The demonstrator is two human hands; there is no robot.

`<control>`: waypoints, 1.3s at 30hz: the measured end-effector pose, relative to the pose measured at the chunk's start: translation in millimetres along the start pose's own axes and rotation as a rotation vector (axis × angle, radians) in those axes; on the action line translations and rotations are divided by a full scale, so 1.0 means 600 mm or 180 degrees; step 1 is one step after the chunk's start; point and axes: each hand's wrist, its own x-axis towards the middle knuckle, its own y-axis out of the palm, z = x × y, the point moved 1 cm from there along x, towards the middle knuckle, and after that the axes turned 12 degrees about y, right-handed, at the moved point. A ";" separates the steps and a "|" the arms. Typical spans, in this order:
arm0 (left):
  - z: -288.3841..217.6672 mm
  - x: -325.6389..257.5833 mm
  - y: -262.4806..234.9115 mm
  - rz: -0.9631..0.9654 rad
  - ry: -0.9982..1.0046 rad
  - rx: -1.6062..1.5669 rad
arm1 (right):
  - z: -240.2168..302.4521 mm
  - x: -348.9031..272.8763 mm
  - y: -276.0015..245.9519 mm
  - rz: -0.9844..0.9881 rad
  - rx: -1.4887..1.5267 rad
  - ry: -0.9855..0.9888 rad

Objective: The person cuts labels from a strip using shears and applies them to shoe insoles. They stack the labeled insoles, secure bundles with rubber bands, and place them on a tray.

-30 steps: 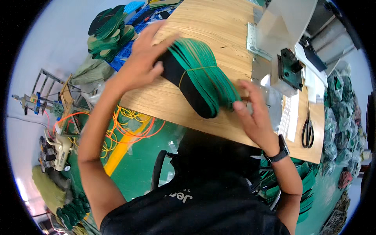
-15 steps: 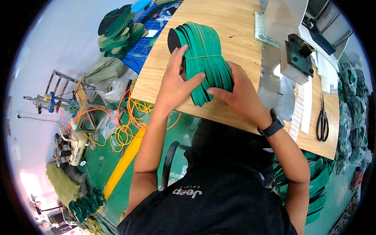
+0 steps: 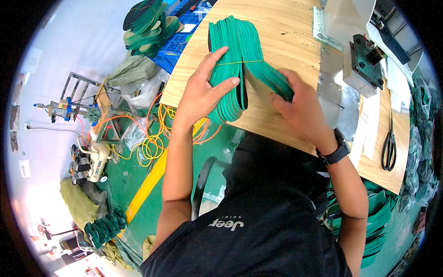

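A bundle of green-edged shoe insoles (image 3: pixel 230 44) stands on edge on the wooden table, with a thin yellowish band around its middle. My left hand (image 3: pixel 205 87) grips its left side, thumb across the near part and fingers along the outer face. My right hand (image 3: pixel 302 108) is closed on the near ends of the right-hand insoles and bends them out to the right. A gap shows between the two portions below the band, with a dark insole face along it. Above the band the insoles stay pressed together. The fingertips of my right hand are partly hidden.
The wooden table (image 3: pixel 286 51) carries a metal block fixture (image 3: pixel 362 67) and black scissors (image 3: pixel 388 150) on the right. More insoles (image 3: pixel 147 30) are stacked on a blue crate (image 3: pixel 173 57) at far left. Yellow and orange hoses (image 3: pixel 152 143) lie on the green floor.
My right hand has moved right and spread the right-hand insoles away from the rest, opening a gap below the band. My left hand keeps its hold. The whole view has shifted slightly.
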 end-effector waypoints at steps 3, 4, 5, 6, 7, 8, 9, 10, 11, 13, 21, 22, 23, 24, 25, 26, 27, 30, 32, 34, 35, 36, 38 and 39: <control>0.007 0.002 0.000 0.0117 0.0088 0.0084 | -0.001 0.016 -0.005 -0.0215 -0.0477 -0.0057; 0.005 0.003 0.000 0.0108 0.0074 0.0074 | 0.002 0.022 -0.004 -0.0246 -0.0711 -0.0100; 0.000 0.002 0.000 0.0099 0.0058 0.0066 | 0.005 0.028 0.001 -0.0321 -0.0859 -0.0280; -0.004 0.001 0.001 0.0084 0.0034 0.0053 | 0.010 0.032 0.008 -0.0386 -0.1012 -0.0459; -0.004 0.001 0.003 0.0089 0.0079 0.0019 | 0.016 0.034 0.017 -0.0448 -0.1163 -0.0638; -0.003 0.001 0.004 0.0092 0.0122 -0.0013 | 0.024 0.036 0.027 -0.0406 -0.1059 -0.0569; -0.001 0.000 0.005 0.0075 0.0179 -0.0061 | 0.034 0.038 0.039 -0.0368 -0.0983 -0.0513; 0.000 0.000 0.006 0.0065 0.0186 -0.0091 | 0.038 0.039 0.046 -0.0328 -0.0906 -0.0457; 0.001 0.001 0.006 0.0054 0.0191 -0.0120 | 0.037 0.039 0.050 -0.0392 -0.0848 -0.0514; 0.003 -0.001 0.004 0.0048 0.0169 -0.0158 | 0.036 0.042 0.059 -0.0477 -0.0719 -0.0624; 0.006 -0.004 -0.012 0.0197 0.0194 -0.0062 | 0.018 0.056 0.044 -0.0148 -0.0415 -0.0598; 0.001 -0.004 -0.019 0.0320 0.0149 0.0046 | 0.021 0.056 0.035 -0.0069 -0.0403 -0.0610; -0.006 -0.004 -0.026 0.0442 0.0103 0.0155 | 0.024 0.056 0.023 -0.0118 -0.0784 -0.0559; -0.010 -0.004 -0.031 0.0559 0.0059 0.0275 | 0.029 0.059 0.010 -0.0168 -0.1159 -0.0520; -0.014 -0.005 -0.027 0.0501 0.0078 0.0643 | 0.033 0.060 0.004 -0.0221 -0.1532 -0.0480; -0.020 -0.007 -0.016 0.0444 0.0094 0.1009 | 0.034 0.058 0.009 -0.0298 -0.1617 -0.0502; -0.026 -0.005 -0.001 0.0398 0.0130 0.1363 | 0.034 0.055 0.018 -0.0398 -0.1711 -0.0507; -0.034 0.008 0.029 0.0223 -0.0115 0.1721 | 0.035 0.049 0.052 -0.0737 -0.1731 -0.0461; -0.020 0.017 0.036 0.0011 0.0215 0.1871 | 0.030 0.051 0.055 -0.0858 -0.1677 -0.0551; 0.028 0.039 0.020 0.0044 0.0606 0.1580 | 0.016 0.066 0.055 -0.0700 -0.1615 -0.0663; 0.050 0.062 0.010 0.0073 0.0696 0.1304 | 0.012 0.068 0.046 -0.0638 -0.1600 -0.0703; 0.063 0.086 -0.004 0.0086 0.0617 0.1295 | 0.017 0.063 0.033 -0.0576 -0.1441 -0.0659; 0.098 0.137 -0.027 0.0135 0.0666 0.1229 | 0.034 0.033 0.008 -0.0415 -0.1118 -0.0602; 0.115 0.167 -0.026 0.0175 0.0820 0.1156 | 0.034 0.016 -0.013 -0.0374 -0.1106 -0.0515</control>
